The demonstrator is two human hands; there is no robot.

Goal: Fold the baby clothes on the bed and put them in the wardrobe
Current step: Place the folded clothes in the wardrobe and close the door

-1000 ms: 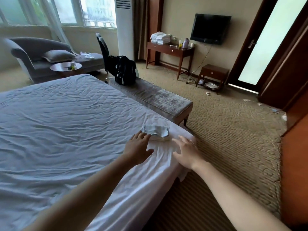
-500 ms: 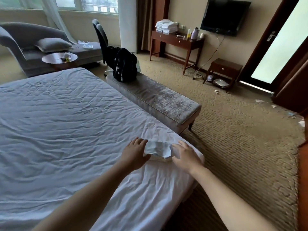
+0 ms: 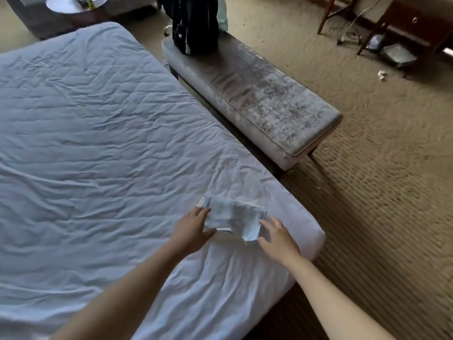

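Folded baby clothes: a small pale blue-white bundle lying on the bed, near its foot-end corner, on the wrinkled white sheet. The wardrobe is out of view.

Left hand: at the bundle's left end, with fingers over the top edge and thumb at the near edge, so it grips that end.

Right hand: at the bundle's right end. The fingers are spread and nearly straight, with the tips against the cloth. The thumb reaches toward the drooping near corner, and no grip is seen.

Both forearms are bare and reach in over the near corner of the bed.

Bench: grey and padded, it runs along the foot of the bed, just apart from it.

- A black backpack stands upright on the end far from the hands.
- I cannot tell whether the backpack is open or what it holds.

Dark wooden cabinet: it stands well beyond the bed, across the carpet.

- It has one drawer, which is closed.
- The open shelf below holds something flat and pale, too blurred to identify.

Round tabletop: past the far corner of the bed, cut off by the frame. Something small sits on it.

A crumpled white scrap lies on the carpet near the cabinet.
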